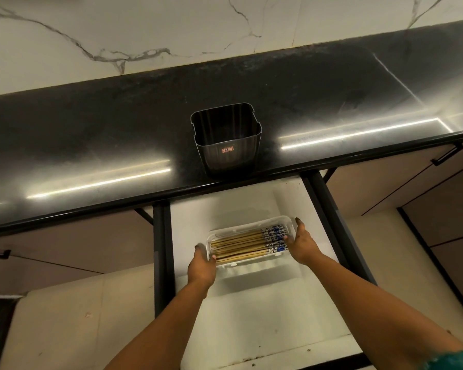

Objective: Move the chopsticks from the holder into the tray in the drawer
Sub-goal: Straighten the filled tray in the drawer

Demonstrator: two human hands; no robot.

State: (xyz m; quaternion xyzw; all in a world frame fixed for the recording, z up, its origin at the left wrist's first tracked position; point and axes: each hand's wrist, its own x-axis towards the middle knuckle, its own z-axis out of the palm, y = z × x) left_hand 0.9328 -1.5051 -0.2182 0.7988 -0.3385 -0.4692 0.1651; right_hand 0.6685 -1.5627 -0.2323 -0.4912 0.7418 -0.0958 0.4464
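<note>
With both my hands, left point(201, 268) and right point(302, 245), gripping the ends of the clear plastic tray point(247, 245) in the white drawer point(251, 311), the wooden blue-tipped chopsticks point(249, 245) lie inside; a tilt could spill them. Black ribbed holder point(226, 137) sits empty on the surface point(91, 134).

A home kitchen, by the look of it; a polished black stone countertop point(91, 134) runs under a white marble-veined backsplash point(145, 30); below it sit flat-fronted cabinet doors point(385, 182) with black bar handles point(448, 154), and an open white-lined drawer point(251, 316) holds a tray of chopsticks point(247, 245).
</note>
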